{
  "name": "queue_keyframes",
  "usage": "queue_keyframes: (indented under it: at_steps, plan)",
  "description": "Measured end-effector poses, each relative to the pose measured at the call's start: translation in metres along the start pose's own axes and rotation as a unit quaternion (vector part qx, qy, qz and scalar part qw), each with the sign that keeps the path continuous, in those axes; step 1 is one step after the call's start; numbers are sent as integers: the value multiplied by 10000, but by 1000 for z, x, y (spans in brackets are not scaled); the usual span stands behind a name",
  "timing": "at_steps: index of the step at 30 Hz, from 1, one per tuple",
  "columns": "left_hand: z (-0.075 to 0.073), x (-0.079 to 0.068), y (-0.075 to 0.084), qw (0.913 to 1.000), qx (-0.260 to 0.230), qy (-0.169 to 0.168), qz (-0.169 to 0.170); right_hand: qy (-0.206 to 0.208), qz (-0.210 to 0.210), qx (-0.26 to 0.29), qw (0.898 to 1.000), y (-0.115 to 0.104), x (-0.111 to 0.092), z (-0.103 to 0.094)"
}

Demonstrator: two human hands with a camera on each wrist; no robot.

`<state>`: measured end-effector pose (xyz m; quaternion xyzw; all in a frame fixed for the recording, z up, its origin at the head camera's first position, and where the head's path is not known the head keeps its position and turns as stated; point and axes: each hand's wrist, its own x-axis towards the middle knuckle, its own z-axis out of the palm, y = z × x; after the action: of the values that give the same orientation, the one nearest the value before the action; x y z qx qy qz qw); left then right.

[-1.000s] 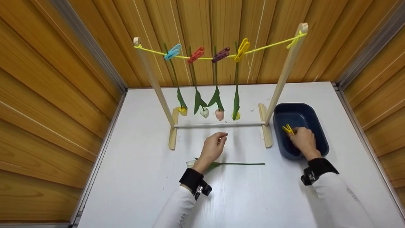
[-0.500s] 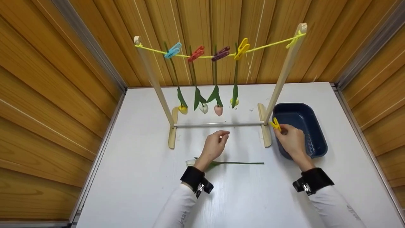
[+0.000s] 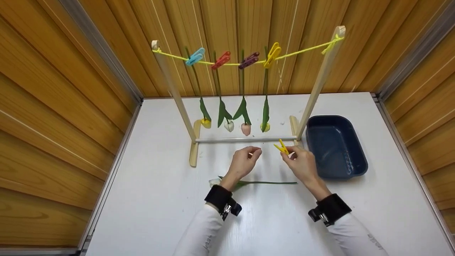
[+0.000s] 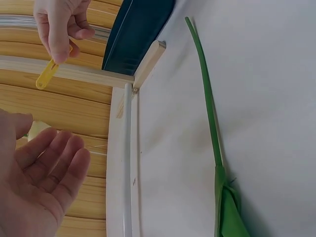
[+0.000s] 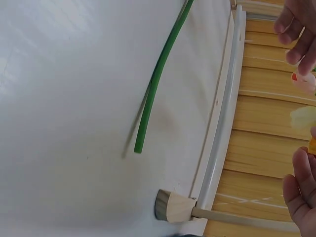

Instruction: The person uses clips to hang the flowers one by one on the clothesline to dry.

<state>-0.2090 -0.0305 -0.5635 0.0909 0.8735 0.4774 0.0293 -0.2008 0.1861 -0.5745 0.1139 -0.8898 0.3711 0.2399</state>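
Observation:
In the head view my right hand (image 3: 305,165) pinches a yellow clothespin (image 3: 281,146) between thumb and fingers, just right of my left hand. My left hand (image 3: 243,163) holds nothing; its fingers are relaxed and bent, as the left wrist view also shows. Below the hands a white tulip (image 3: 214,182) with a long green stem (image 4: 206,89) lies on the table, partly hidden by my left wrist. Behind, a yellow cord (image 3: 302,52) carries light blue, red, purple and yellow clothespins. Each clips a tulip hanging head down: yellow, white, pink (image 3: 246,129) and pale yellow.
Two wooden posts on flat feet hold the cord, the right post (image 3: 320,85) close to a dark blue tub (image 3: 337,153). A white rod (image 3: 245,139) joins the feet low down. Wood-panelled walls (image 3: 53,124) enclose the white table.
My right hand has lifted the yellow clothespin out of the blue tub and moved left with it, close to my left hand. The left hand has shifted slightly right.

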Motion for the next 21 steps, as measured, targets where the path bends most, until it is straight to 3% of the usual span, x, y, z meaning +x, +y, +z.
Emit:
queue_keyframes:
  at_steps: [7,14,21]
  plan:
    - [-1,6,0,9960,-666,-345,-487,-257,-184,158,9994,-15,-5,15]
    - [0,10,0,9801,-1582,-588,-1043,-360,-208,265,9988,-24,-9,25]
    - [0,11,-3,9851,-1342,-614,-886,-502,-412,237,9976,-28,-14,29]
